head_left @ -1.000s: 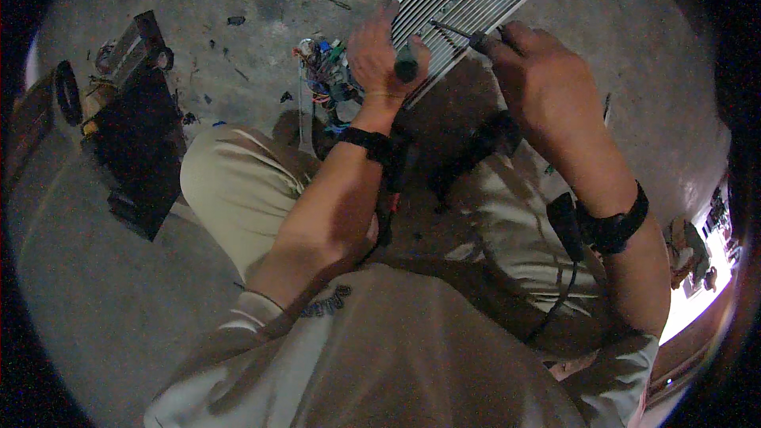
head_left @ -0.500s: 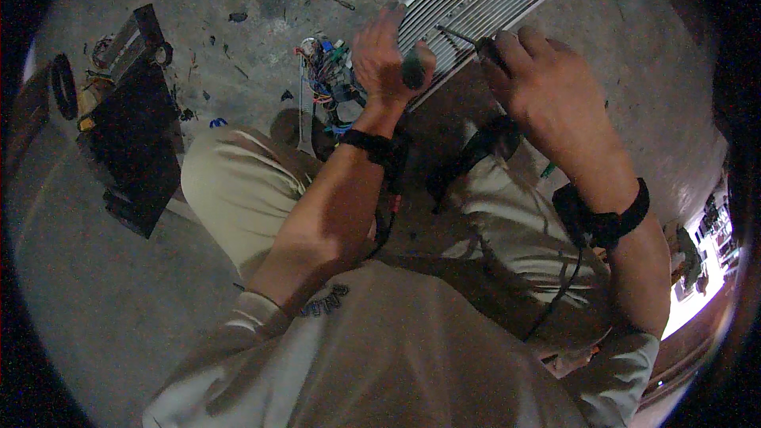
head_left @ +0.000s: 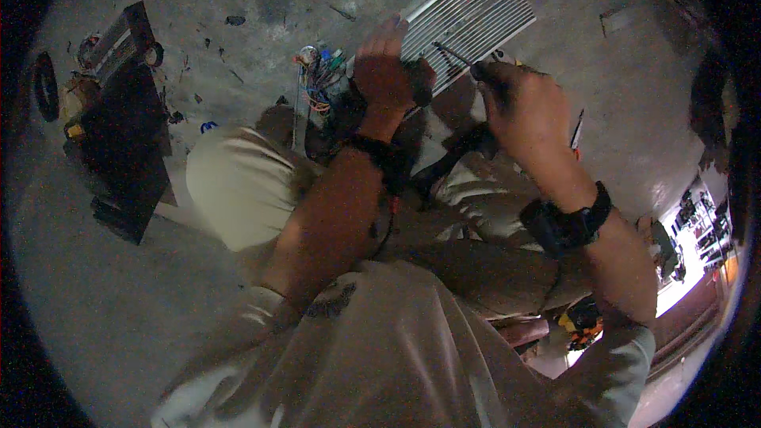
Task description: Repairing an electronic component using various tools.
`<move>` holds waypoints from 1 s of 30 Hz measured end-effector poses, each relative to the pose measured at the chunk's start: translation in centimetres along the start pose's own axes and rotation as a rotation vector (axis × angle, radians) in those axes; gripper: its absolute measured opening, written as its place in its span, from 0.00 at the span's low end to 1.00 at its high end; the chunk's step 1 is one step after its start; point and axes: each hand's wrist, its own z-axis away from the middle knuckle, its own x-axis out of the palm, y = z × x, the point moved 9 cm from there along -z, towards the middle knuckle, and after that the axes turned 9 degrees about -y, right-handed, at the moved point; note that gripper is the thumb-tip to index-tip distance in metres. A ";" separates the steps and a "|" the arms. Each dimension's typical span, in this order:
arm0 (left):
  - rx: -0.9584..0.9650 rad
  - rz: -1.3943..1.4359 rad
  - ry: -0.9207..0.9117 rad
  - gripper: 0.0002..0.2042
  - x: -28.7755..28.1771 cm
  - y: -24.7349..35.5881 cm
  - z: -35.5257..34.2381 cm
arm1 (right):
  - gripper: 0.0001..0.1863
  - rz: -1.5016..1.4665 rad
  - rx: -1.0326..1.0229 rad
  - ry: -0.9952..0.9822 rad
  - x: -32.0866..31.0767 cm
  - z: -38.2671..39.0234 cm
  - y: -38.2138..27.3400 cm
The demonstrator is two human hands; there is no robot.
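Note:
My left hand [head_left: 384, 75] is closed round a dark cylindrical object [head_left: 421, 87] at the left edge of a slatted silver metal grille [head_left: 476, 12]. My right hand [head_left: 523, 111] grips a screwdriver [head_left: 453, 54], its thin shaft pointing up-left onto the slats. A bundle of coloured wires and connectors [head_left: 319, 83] lies just left of my left hand, beside a long metal tool [head_left: 298, 119], perhaps a wrench. Right of my right hand lies a slender tool with red on it [head_left: 577, 135].
I sit on a concrete floor [head_left: 158, 285]. To the left are a dark panel [head_left: 127, 143], a metal-fronted unit [head_left: 119, 40] and a black ring [head_left: 44, 87]. Scattered bits lie ahead [head_left: 235, 21]. Parts and clutter [head_left: 662, 250] stand near a bright opening at the right.
Both hands have shifted slightly down, and my right hand and forearm also left, with the screwdriver. The grille sits a little lower in the picture.

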 end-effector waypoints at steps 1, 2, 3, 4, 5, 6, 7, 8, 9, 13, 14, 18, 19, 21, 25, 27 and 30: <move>-0.003 0.006 -0.001 0.34 -0.2 0.1 -0.1 | 0.15 -0.054 0.030 0.006 0.0 -0.3 0.1; -0.006 0.013 -0.003 0.34 -0.3 0.2 -0.1 | 0.14 -0.112 0.026 0.028 -0.1 -0.6 0.1; -0.016 0.006 -0.015 0.34 -0.3 0.3 -0.3 | 0.15 -0.106 -0.006 0.048 -0.3 -0.8 -0.1; -0.020 0.001 -0.021 0.33 -0.3 0.3 -0.3 | 0.16 -0.099 -0.074 0.092 -0.8 -0.9 -0.4; -0.027 -0.005 -0.027 0.33 -0.3 0.2 -0.4 | 0.16 -0.074 -0.079 0.077 -0.7 -1.0 -0.2; -0.039 -0.012 -0.045 0.33 -0.1 0.1 -0.4 | 0.17 0.013 -0.164 0.107 -1.0 -1.0 -0.8; -0.052 -0.020 -0.062 0.32 0.0 -0.1 -0.4 | 0.18 0.117 -0.187 0.079 -0.8 -1.0 -0.9; -0.061 -0.026 -0.082 0.32 0.2 -0.3 -0.3 | 0.19 0.219 -0.210 0.077 -0.7 -0.8 -1.1; -0.059 -0.027 -0.097 0.32 0.4 -0.4 -0.3 | 0.20 0.347 -0.278 0.050 -0.3 -0.5 -1.7; -0.116 0.021 -0.197 0.31 1.3 -1.3 0.2 | 0.19 0.468 -0.308 -0.055 0.3 0.0 -2.4; -0.149 0.032 -0.278 0.31 1.9 -1.6 0.4 | 0.18 0.402 -0.248 -0.103 0.4 -0.3 -2.0; -0.183 0.008 -0.311 0.31 2.3 -1.7 0.7 | 0.13 -0.134 -0.060 -0.006 -1.0 -1.7 -0.7; -0.084 -0.032 -0.151 0.31 0.9 -0.8 0.4 | 0.14 -0.178 -0.001 0.009 -0.7 -1.9 -0.4; 0.002 -0.072 -0.004 0.32 -0.2 0.2 0.4 | 0.16 -0.245 0.088 0.015 -0.3 -2.1 0.4; 0.037 -0.076 0.010 0.33 -0.3 0.6 0.2 | 0.17 -0.333 0.090 0.039 -0.3 -2.4 1.1; -0.017 -0.096 -0.052 0.33 0.0 0.2 0.3 | 0.16 -0.294 0.005 0.070 -1.0 -2.2 0.5; -0.154 -0.153 -0.225 0.34 1.3 -0.8 0.6 | 0.14 -0.007 -0.171 0.101 -1.9 -1.3 -1.6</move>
